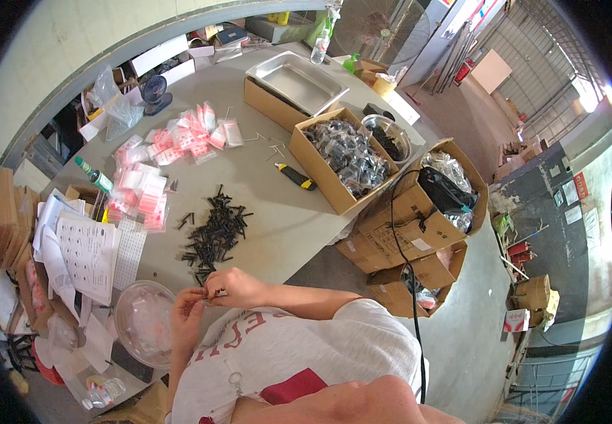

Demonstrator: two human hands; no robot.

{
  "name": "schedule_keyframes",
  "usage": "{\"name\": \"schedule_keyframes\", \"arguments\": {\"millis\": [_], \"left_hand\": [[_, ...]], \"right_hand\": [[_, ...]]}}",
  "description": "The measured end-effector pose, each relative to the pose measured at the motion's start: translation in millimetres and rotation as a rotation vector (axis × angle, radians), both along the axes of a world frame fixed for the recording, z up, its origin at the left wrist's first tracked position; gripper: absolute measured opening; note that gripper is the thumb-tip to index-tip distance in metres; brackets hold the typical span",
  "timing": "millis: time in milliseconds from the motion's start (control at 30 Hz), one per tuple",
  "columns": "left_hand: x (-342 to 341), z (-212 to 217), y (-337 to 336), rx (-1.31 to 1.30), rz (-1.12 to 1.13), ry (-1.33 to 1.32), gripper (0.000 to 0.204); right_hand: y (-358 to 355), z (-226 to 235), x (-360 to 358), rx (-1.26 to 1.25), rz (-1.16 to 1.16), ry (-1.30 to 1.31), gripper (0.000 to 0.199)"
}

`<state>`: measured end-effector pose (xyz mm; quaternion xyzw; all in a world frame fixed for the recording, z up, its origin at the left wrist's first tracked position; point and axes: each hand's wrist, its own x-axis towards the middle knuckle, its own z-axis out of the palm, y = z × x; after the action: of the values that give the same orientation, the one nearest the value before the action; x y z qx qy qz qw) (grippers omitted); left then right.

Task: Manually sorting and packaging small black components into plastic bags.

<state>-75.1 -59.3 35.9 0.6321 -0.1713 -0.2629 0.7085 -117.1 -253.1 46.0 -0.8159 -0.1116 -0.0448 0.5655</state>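
Observation:
My left hand [187, 309] and my right hand [234, 287] meet at the table's near edge, fingertips close together. Both are closed in a pinch. Small dark bits show at the right fingers, too small to name; whatever the left fingers pinch is hidden. Just beyond them lies a loose pile of black screws [215, 230]. Beside my left hand stands a round clear plastic tub [124, 326] with clear and pinkish plastic inside. Farther off, small red-and-white plastic bags [189, 134] lie in a heap, with more bags [140, 189] stacked nearer on the left.
A black-and-yellow utility knife [295, 177] lies near a cardboard box [341, 203] full of small bagged parts. Behind it are a steel tray [299, 81] and a metal bowl [405, 145]. Papers [83, 258] and a green bottle [94, 174] crowd the left. A black cable [417, 318] hangs at right.

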Motion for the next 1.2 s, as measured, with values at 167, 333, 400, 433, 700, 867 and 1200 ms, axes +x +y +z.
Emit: {"name": "schedule_keyframes", "arguments": {"millis": [167,333,400,433,700,867,1200], "left_hand": [[2.8,0.0,5.5,0.157,-0.013,-0.222,0.008],[-0.3,1.2,2.1,0.236,0.017,-0.424,0.006],[-0.6,3.0,0.4,0.282,0.026,-0.493,0.007],[-0.5,6.2,-0.9,0.331,0.008,-0.584,0.007],[-6.2,13.3,-4.4,0.356,0.000,-0.519,0.010],[-9.2,4.9,-1.1,0.348,0.061,-0.440,0.007],[23.9,-28.0,38.7,0.361,0.320,-0.032,0.014]], "right_hand": [[-2.9,7.5,-0.8,0.043,0.086,0.162,0.019],[1.2,7.9,-2.7,-0.013,0.046,0.123,0.021],[1.9,4.4,-3.3,-0.075,0.067,0.110,0.021],[2.2,3.3,-3.7,-0.107,0.062,0.098,0.020],[-0.3,9.2,-5.9,-0.208,0.066,-0.010,0.014],[-7.4,-1.2,-8.0,-0.280,0.062,-0.003,0.015],[-102.0,-29.4,1.1,-0.558,-0.546,0.282,0.023]]}}
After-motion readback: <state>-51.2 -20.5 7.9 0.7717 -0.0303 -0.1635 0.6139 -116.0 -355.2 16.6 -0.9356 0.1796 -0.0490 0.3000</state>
